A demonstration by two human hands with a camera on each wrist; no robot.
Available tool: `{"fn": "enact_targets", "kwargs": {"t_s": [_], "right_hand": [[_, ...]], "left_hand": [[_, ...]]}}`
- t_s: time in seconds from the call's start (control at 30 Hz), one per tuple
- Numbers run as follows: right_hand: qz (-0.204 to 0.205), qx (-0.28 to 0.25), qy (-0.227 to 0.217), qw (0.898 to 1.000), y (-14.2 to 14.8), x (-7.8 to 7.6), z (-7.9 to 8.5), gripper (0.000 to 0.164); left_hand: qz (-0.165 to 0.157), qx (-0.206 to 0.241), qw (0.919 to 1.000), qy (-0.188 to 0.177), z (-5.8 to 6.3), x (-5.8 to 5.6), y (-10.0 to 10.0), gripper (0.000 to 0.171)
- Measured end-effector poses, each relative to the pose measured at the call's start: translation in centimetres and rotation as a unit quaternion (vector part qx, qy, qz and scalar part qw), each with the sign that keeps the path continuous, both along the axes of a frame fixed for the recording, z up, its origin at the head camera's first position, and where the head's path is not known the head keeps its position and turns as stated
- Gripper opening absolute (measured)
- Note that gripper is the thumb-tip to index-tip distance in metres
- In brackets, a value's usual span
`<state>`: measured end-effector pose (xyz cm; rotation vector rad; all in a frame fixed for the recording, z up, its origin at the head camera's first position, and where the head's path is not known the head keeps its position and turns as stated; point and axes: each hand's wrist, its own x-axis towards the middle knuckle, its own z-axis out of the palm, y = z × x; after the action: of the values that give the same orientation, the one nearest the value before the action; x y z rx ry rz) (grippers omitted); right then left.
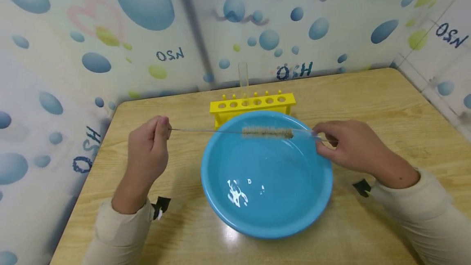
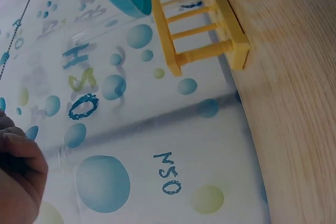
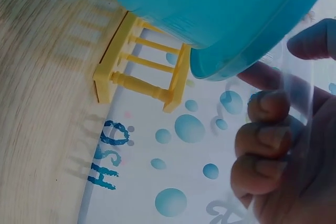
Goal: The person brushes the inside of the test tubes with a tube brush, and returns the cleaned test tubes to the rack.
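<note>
My left hand (image 1: 149,148) grips the thin twisted-wire handle of a test tube brush (image 1: 268,132), which lies level above the blue basin (image 1: 210,199). Its tan bristles point right. A clear test tube (image 1: 302,133) is pinched between the thumb and fingers of my right hand (image 1: 355,146) at the basin's right rim. The tube's near end meets the tip of the bristles in the head view. In the right wrist view the see-through tube (image 3: 299,85) crosses in front of the curled fingers. The left wrist view shows part of the left fist (image 2: 21,166) and the wire.
Behind the basin stands a yellow test tube rack (image 1: 252,102) with another clear test tube (image 1: 243,75) upright in it. Water with bright reflections fills the basin. Black patches (image 1: 362,187) lie beside both sleeves on the wooden table (image 1: 368,101). A patterned wall rises behind.
</note>
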<state>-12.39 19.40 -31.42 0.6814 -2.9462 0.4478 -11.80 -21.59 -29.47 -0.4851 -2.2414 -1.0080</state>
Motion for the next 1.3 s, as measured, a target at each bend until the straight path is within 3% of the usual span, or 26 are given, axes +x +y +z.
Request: {"fn": "enact_targets", "kwargs": {"t_s": [0.1,0.2,0.27,0.33,0.43,0.5,0.63,0.73,0.8,0.87,0.97,1.13,1.3], "right_hand": [[0.002,0.009,-0.009,1.000,0.0,0.0,0.0,0.025],[0.010,0.011,-0.005,1.000,0.0,0.0,0.0,0.028],[0.016,0.005,0.012,1.000,0.1,0.0,-0.1,0.030],[0.026,-0.006,0.051,0.998,0.1,0.1,-0.3,0.030],[0.041,-0.022,0.115,0.992,0.1,0.2,-0.5,0.032],[0.047,-0.028,0.140,0.989,0.0,0.3,-0.5,0.033],[0.045,-0.035,0.114,0.992,-0.2,0.5,-0.3,0.032],[0.031,-0.034,0.074,0.996,-0.3,0.5,-0.2,0.032],[0.023,-0.032,0.054,0.998,-0.4,0.5,-0.2,0.033],[0.019,-0.030,0.043,0.998,-0.4,0.3,-0.2,0.034],[0.022,-0.032,0.041,0.998,-0.5,0.1,-0.3,0.033],[0.027,-0.035,0.054,0.998,-0.3,0.1,-0.7,0.032],[0.030,-0.041,0.073,0.996,-0.1,0.0,-0.8,0.031]], "left_hand": [[-0.018,-0.013,0.9968,0.077,-0.2,-0.4,0.1,0.056],[-0.019,-0.002,0.9970,0.076,-0.3,-0.3,0.2,0.056],[-0.006,0.006,0.9997,0.022,-0.2,-0.2,0.1,0.054],[0.006,0.014,0.9981,-0.059,0.0,0.1,0.2,0.053],[0.013,0.012,0.9866,-0.162,0.4,0.3,0.4,0.053],[0.013,0.014,0.9809,-0.194,0.6,0.4,0.6,0.053],[0.003,0.009,0.9864,-0.164,0.3,0.6,0.6,0.051],[-0.056,0.030,0.9884,-0.138,-0.1,0.6,0.3,0.045],[-0.113,0.049,0.9827,-0.139,-0.2,0.7,-0.3,0.041],[-0.173,0.069,0.9713,-0.148,-0.2,0.9,-1.0,0.035],[-0.221,0.081,0.9583,-0.161,-0.1,1.1,-1.9,0.031],[-0.240,0.110,0.9504,-0.164,0.0,1.1,-2.5,0.029],[-0.215,0.110,0.9566,-0.163,0.2,1.1,-2.4,0.027]]}}
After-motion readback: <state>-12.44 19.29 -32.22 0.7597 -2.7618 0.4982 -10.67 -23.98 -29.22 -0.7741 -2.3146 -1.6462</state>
